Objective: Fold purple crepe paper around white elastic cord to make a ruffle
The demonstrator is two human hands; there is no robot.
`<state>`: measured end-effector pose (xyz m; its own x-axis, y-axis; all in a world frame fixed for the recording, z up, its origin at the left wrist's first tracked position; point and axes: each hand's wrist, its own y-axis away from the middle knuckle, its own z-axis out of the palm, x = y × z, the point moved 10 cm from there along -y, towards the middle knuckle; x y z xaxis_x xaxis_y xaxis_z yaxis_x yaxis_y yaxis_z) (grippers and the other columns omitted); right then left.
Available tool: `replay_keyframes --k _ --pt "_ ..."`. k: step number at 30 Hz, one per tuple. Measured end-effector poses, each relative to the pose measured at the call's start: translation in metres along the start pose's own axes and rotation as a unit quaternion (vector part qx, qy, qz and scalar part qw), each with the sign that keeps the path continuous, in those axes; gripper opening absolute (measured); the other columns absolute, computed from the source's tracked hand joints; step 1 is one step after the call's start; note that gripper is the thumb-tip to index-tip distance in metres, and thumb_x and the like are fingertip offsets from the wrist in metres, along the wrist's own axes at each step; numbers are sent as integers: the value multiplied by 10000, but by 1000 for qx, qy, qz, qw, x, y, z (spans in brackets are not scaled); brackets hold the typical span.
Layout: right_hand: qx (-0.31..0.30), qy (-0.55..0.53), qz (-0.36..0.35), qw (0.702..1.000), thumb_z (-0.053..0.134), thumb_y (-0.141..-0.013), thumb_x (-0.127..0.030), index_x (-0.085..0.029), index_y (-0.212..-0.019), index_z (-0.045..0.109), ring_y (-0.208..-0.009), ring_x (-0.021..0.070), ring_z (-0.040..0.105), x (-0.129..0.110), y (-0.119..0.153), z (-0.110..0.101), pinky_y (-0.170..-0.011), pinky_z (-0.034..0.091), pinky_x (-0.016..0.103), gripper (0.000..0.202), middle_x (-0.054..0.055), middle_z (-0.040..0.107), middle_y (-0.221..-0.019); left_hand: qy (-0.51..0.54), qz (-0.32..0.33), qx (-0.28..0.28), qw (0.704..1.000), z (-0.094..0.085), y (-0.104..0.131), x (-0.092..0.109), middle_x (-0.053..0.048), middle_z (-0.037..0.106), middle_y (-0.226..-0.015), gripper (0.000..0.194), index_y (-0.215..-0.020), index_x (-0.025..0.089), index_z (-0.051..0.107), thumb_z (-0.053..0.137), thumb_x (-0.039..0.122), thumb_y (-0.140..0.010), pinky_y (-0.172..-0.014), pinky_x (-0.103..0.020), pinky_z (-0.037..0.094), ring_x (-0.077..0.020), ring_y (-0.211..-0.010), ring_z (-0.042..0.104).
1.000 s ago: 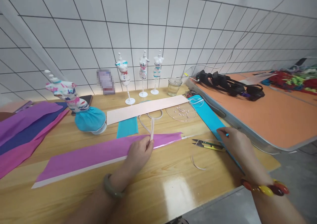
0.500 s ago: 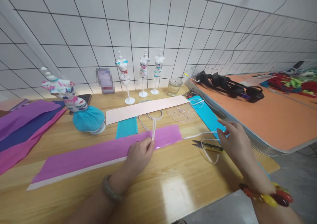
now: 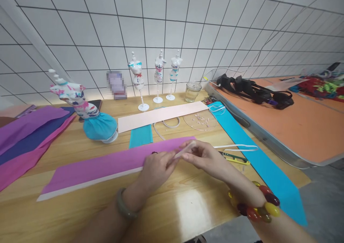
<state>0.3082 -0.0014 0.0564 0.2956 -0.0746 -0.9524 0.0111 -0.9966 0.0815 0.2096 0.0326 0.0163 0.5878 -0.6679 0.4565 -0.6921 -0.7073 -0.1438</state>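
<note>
A long purple fabric-like strip with a white band along its near edge lies on the wooden table. My left hand rests on the strip's right part, its thumb and fingers closed on a narrow whitish strip. My right hand pinches the upper end of that whitish strip, close beside the left. Behind the right hand a thin white ribbon runs out to the right and loops back. Below it lie scissors with yellow-and-dark handles, partly hidden by my right hand.
A long blue strip crosses the table's right side. Beyond my hands are a pale pink strip, a glass, a dish of beads and several small dress forms. An orange-topped surface borders the right.
My right hand has moved left from the white ribbon to the whitish strip in my left hand, and its fingers have closed on it. The strip now leans right.
</note>
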Motion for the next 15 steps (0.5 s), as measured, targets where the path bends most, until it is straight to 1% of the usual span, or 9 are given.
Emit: replay_keyframes --k 2,4,5,7,9,11,12,14,15 --pt "-15 4 22 1000 611 -751 -482 -180 -773 579 -498 83 439 3 7 -3 -471 335 210 305 -47 516 -581 6 -4 -7 1000 2 1 -3 -33 691 -942 403 -1204 271 539 500 424 -833 -682 -288 411 -191 -814 622" --pt "-8 31 46 998 593 -766 -483 -182 -681 538 -460 79 386 10 16 -12 -456 303 214 317 -63 442 -508 31 -5 -16 999 3 1 -7 -38 659 -1080 509 -1244 266 502 591 419 -767 -766 -310 427 -209 -922 604" --pt "0 51 51 997 571 -781 -485 -183 -654 527 -467 85 389 14 20 -17 -462 305 219 330 -57 439 -504 46 -4 -22 999 3 1 -9 -36 639 -1127 548 -1253 265 492 621 415 -742 -801 -317 426 -212 -955 593" --pt "18 102 48 993 520 -816 -485 -185 -613 517 -505 103 424 18 28 -27 -489 334 230 362 -29 475 -527 71 -6 -34 997 3 0 -12 -31 631 -1134 597 -1257 262 487 659 410 -704 -825 -321 426 -207 -950 587" --pt "38 157 33 986 481 -841 -475 -189 -582 511 -538 119 454 21 32 -34 -512 361 241 387 -8 509 -552 92 -7 -43 995 2 -1 -15 -24 647 -1056 608 -1252 262 491 672 401 -688 -800 -312 433 -194 -895 589" --pt "59 204 22 977 467 -850 -464 -192 -583 521 -550 130 473 26 33 -39 -521 378 248 386 0 528 -560 108 -8 -45 993 1 -2 -16 -13 646 -963 581 -1240 264 500 659 394 -696 -762 -299 436 -180 -847 583" --pt "67 218 22 973 466 -851 -461 -193 -613 545 -551 135 483 30 33 -40 -523 389 252 368 1 539 -563 114 -7 -43 993 0 -2 -16 -10 639 -940 558 -1233 263 504 645 391 -708 -748 -293 435 -175 -839 578" --pt "84 220 25 971 465 -853 -455 -191 -741 612 -566 147 519 41 31 -44 -537 421 259 322 12 591 -611 121 -9 -34 992 -1 -2 -15 -9 628 -943 508 -1220 263 511 610 385 -737 -739 -289 432 -171 -851 571" --pt "93 213 26 972 466 -853 -450 -190 -823 634 -598 158 551 45 30 -47 -557 444 266 310 26 631 -667 121 -11 -30 992 -2 -2 -15 -9 627 -957 486 -1213 264 515 596 382 -749 -742 -290 430 -172 -862 570"
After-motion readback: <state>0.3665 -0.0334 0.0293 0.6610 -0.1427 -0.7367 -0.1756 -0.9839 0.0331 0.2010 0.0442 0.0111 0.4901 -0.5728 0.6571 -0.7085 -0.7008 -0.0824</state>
